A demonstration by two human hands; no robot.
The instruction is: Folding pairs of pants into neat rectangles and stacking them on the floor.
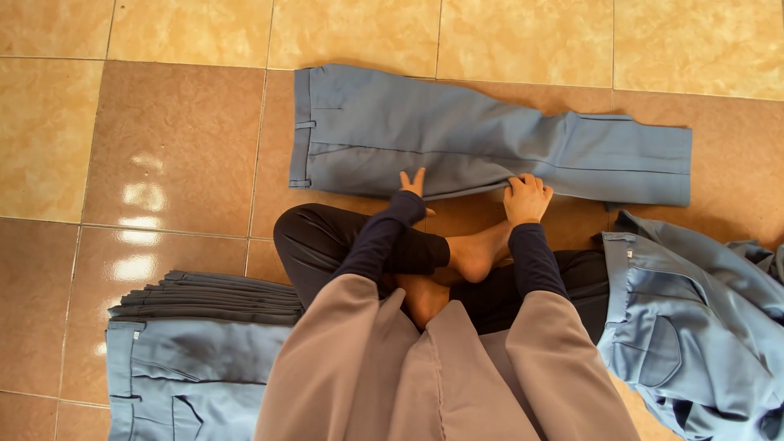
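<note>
Blue trousers point(490, 143) lie flat on the tiled floor point(163, 139); the left hand point(412, 184) rests on their near edge, fingers spread open, while the right hand point(527, 198) pinches that edge, fingers curled

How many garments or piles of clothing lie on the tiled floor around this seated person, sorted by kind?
Blue trousers laid out flat, both hands on their near edge: 1
Stack of folded blue and dark grey trousers: 1
Loose heap of unfolded blue trousers: 1
Total: 3 groups. The number of garments inside the stack and the heap cannot be told.
</note>
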